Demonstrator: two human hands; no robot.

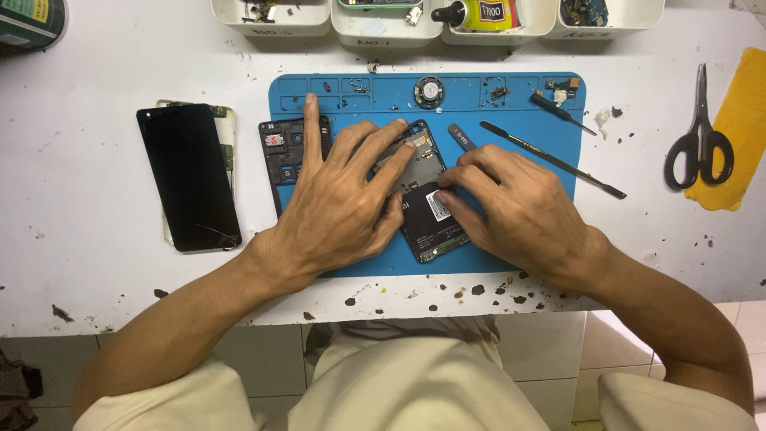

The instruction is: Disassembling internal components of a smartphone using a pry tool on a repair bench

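On blue mat [527,247]: left hand [339,203] spread flat, right hand [511,203] fingers pinching opened phone [427,211] battery.

Blue mat [527,239], black phone [427,227], yellow cloth [738,128], white table [96,271].

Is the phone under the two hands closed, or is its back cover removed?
Opened: the phone on the blue mat shows bare black inner parts and frame, with no back cover.
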